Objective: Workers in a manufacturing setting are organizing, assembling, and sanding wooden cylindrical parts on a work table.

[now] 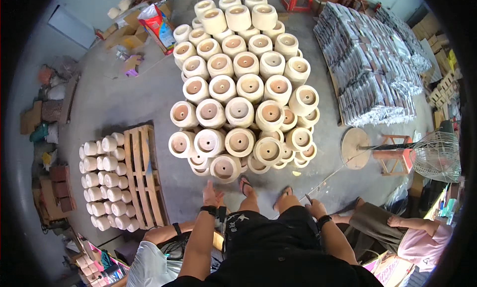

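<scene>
A large stack of cream, round clay pots, each with a small hole in its base, fills the middle of the floor. My left hand reaches forward with its fingers apart, empty, just short of the nearest pot. At my right side, my right hand is closed around a slim dark tool; its kind is too small to make out. To the right of the nearest pot, another pot leans in the heap's front row.
A wooden pallet and smaller cream pots stand left. Wrapped bundles are piled right, near a round-based fan. A cable crosses the floor. One person is close on my left, another on my right.
</scene>
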Available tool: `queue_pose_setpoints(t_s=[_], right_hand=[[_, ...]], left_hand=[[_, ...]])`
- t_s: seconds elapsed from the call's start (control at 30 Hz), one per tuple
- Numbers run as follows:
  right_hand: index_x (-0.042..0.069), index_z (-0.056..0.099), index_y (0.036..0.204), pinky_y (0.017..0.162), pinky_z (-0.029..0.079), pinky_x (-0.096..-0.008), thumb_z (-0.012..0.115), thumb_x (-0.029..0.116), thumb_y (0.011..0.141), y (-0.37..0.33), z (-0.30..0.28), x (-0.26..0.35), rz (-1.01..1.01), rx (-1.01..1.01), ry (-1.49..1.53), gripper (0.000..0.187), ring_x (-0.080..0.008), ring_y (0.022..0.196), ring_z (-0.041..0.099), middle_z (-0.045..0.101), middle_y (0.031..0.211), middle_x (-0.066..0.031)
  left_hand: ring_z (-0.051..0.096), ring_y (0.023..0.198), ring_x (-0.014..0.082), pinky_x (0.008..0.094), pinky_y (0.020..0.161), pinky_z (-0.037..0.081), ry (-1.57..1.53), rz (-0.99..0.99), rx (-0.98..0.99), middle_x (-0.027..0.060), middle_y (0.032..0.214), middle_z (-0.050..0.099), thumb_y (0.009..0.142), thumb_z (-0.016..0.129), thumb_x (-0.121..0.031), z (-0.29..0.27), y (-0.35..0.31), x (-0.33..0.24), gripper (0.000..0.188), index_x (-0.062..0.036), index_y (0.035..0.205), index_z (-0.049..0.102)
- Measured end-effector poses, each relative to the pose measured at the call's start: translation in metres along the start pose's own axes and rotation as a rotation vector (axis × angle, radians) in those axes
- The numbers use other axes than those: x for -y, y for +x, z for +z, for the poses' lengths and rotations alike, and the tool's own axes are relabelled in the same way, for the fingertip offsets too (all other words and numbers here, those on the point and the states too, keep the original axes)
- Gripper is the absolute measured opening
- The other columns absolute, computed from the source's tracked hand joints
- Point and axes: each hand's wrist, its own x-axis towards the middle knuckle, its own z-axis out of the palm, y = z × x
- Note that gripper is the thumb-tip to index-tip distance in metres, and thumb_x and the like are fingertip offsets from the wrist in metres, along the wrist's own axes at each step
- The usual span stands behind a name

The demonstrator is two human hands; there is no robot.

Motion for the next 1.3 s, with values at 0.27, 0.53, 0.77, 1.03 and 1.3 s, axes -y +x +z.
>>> queue_pose_setpoints(t_s=[0.27,0.53,0.77,1.03,1.3], right_hand=[[0.006,0.058,0.106,0.076,0.048,-0.0505,0.06,0.032,0.083,-0.039,-0.067,0.002,-0.215,-0.076,0.019,0.035,-0.0416,0.088,0.06,0.064,0.095,-0.0225],[0.002,0.062,0.096,0.08,0.048,-0.0478,0.058,0.031,0.08,-0.054,-0.042,-0.146,0.085,-0.039,-0.104,0.033,-0.0401,0.092,0.06,0.064,0.094,-0.0244],[0.001,0.063,0.093,0.079,0.049,-0.0491,0.057,0.032,0.079,-0.06,-0.024,-0.181,0.114,-0.047,-0.085,0.035,-0.0402,0.089,0.062,0.064,0.094,-0.0238],[0.004,0.057,0.101,0.076,0.049,-0.0498,0.059,0.029,0.082,-0.04,-0.05,-0.102,-0.112,-0.031,-0.112,0.032,-0.0409,0.086,0.061,0.064,0.089,-0.0223],[0.006,0.059,0.103,0.077,0.047,-0.0514,0.061,0.03,0.082,-0.029,-0.045,-0.088,-0.189,-0.09,-0.025,0.032,-0.0424,0.09,0.06,0.064,0.092,-0.0231]], left_hand=[[0.063,0.076,0.0303,0.0373,0.052,0.056,0.021,0.283,-0.04,0.0188,0.107,0.055,0.09,0.05,-0.025,0.046,0.025,0.022,0.04,-0.0011,0.121,0.042],[0.062,0.094,0.0319,0.0402,0.071,0.059,-0.167,0.241,0.256,0.0186,0.11,0.057,0.087,0.045,-0.01,0.045,-0.014,0.065,0.035,0.0011,0.121,0.048],[0.063,0.088,0.0325,0.0386,0.065,0.059,-0.17,0.237,0.118,0.0168,0.111,0.057,0.085,0.046,-0.01,0.076,-0.003,0.08,0.033,0.0015,0.115,0.05],[0.063,0.086,0.0338,0.0401,0.065,0.057,-0.387,0.389,-0.158,0.0151,0.109,0.058,0.085,0.053,-0.012,0.058,0.006,0.057,0.038,-0.0024,0.121,0.046],[0.062,0.091,0.0326,0.0405,0.072,0.055,-0.461,0.523,-0.124,0.0142,0.106,0.059,0.086,0.055,-0.012,0.041,-0.032,0.022,0.036,-0.0021,0.12,0.049]])
